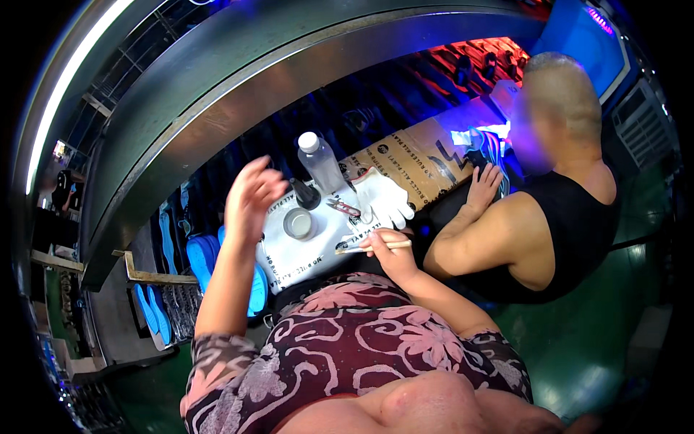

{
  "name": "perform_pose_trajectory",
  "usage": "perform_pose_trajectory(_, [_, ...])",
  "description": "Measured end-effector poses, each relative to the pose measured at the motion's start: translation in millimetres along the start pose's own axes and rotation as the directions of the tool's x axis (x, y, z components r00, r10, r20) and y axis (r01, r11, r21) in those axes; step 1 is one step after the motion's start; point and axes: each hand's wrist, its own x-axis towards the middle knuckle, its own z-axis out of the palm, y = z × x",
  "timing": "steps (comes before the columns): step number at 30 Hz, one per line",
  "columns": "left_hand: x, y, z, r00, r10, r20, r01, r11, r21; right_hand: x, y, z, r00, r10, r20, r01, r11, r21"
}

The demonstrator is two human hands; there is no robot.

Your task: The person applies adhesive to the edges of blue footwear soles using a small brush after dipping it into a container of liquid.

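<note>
My right hand (390,253) grips a thin brush (394,245) with a pale wooden handle, its tip pointing left over a white printed sheet (289,262). My left hand (249,199) is raised at the sheet's left side, near the metal beam; its fingers are smeared by motion and I see nothing in them. On the sheet stand a small round cup (297,223), a dark bottle (306,195) and a clear bottle (323,168) with a white cap. Small thread snips (343,208) lie beside a white glove (383,197).
A co-worker (535,224) sits at the right, one hand at a shoe (488,152) over brown printed cardboard (426,152). Blue soles (202,259) sit at the left. A long metal beam (238,90) crosses behind, with rows of dark shoe parts beneath it.
</note>
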Motion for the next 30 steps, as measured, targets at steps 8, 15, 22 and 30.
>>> perform_pose_trajectory(8, [-213.0, -41.0, -242.6, 0.699, 0.621, -0.355, 0.437, 0.022, 0.899, 8.3, 12.1, 13.0, 0.980, 0.189, 0.060, -0.196, 0.968, 0.155])
perform_pose_trajectory(15, [-258.8, -89.3, -305.4, 0.748, 0.269, -0.606, 0.608, 0.087, 0.789, 17.3, 8.0, 20.2, 0.975, 0.212, 0.068, -0.220, 0.965, 0.145])
perform_pose_trajectory(22, [-239.8, -55.0, -261.4, 0.652, 0.169, -0.739, 0.753, -0.032, 0.657, 45.5, -14.3, 2.8, 0.984, 0.177, -0.003, -0.176, 0.981, -0.080])
perform_pose_trajectory(30, [-245.9, -62.4, -226.6, 0.554, -0.349, -0.756, 0.291, 0.932, -0.217, 94.9, -9.1, 49.8, 0.968, -0.054, 0.243, 0.134, 0.937, -0.324])
